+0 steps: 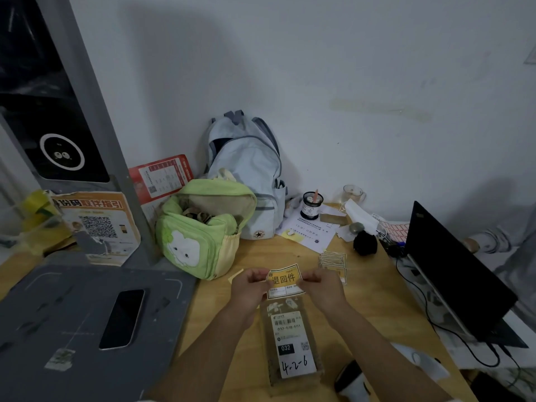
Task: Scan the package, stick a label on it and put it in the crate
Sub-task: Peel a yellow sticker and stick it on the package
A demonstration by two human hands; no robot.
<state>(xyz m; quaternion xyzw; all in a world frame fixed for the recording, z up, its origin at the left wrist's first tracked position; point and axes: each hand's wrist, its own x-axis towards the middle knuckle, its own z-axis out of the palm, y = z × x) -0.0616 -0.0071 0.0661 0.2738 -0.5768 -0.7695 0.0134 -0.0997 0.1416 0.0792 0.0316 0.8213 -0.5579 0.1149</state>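
A flat brown package [291, 345] lies on the wooden table near its front edge, a white shipping label with "032" and handwritten "4-2-6" on top. Just above its far end I hold a yellow and white label [285, 281] with black characters. My left hand [251, 288] pinches the label's left edge and my right hand [322, 285] pinches its right edge. The label hangs a little above the package, and I cannot tell whether it touches. A handheld scanner [349, 380] lies at the front, right of the package. No crate is in view.
A stack of spare labels [333, 262] lies beyond my right hand. A green bag [200, 227] and a pale blue backpack [246, 175] stand at the back. A grey scanning platform [72, 329] with a phone [123, 319] is at left, a black laptop [455, 274] with cables at right.
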